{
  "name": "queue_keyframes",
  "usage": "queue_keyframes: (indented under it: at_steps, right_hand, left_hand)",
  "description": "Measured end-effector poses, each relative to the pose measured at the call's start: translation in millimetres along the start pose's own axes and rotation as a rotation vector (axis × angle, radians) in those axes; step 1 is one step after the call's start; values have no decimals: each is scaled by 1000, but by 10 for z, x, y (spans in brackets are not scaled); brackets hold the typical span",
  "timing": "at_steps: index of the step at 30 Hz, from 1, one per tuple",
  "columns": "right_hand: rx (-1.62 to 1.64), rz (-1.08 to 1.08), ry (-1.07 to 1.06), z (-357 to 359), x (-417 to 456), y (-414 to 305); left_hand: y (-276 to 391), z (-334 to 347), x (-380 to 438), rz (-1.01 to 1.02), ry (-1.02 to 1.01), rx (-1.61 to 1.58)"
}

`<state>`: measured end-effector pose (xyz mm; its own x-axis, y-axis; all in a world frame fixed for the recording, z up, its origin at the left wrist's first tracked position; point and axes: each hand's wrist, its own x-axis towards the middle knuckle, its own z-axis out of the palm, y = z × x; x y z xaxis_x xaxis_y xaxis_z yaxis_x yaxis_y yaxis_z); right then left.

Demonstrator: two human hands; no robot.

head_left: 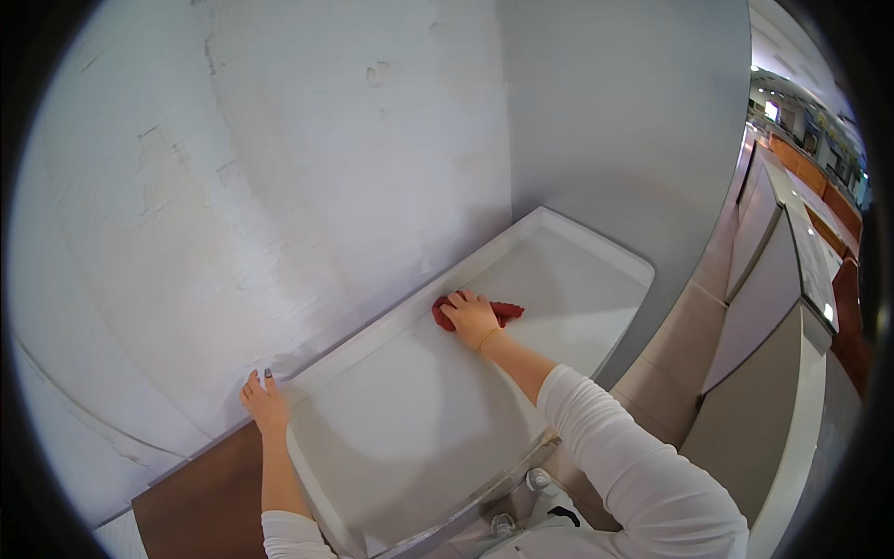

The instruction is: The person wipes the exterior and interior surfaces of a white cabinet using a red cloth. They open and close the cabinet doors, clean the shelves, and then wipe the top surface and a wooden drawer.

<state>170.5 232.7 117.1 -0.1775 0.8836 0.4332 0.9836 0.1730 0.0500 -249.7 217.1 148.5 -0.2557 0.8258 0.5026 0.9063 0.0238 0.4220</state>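
Note:
My right hand (470,316) presses a crumpled red cloth (508,312) onto the inside of a large white tray-like surface with raised rims (363,341), close to its wall-side rim. Part of the cloth sticks out to the right of the fingers. A thin bracelet circles that wrist. My left hand (263,405) holds nothing; its fingers are apart beside the left corner of the white surface, near the wall. A ring and dark nail polish show on it.
A white wall (300,175) with patchy, chipped plaster rises behind the white surface, meeting a grey panel (621,119) at the right. A brown board (209,489) lies at the lower left. Light-coloured cabinets (754,391) stand at the right beyond a tiled floor (656,356). My shoes show below.

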Motion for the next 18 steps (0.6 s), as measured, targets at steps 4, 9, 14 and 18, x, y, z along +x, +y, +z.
queue_keyframes:
  at_steps: [4,9,14,18]
  right_hand:
    - [-13,66,-18,-49,-70,545]
    - [-75,178,-10,-80,-192,1286]
    - [-119,289,-10,-103,-377,1990]
    - [238,343,149,-62,-381,2204]
  left_hand:
    - [-16,3,-20,2,27,55]
    - [-174,10,-19,34,31,90]
    - [-178,-6,-12,36,35,99]
    - [-134,-63,-39,151,110,145]
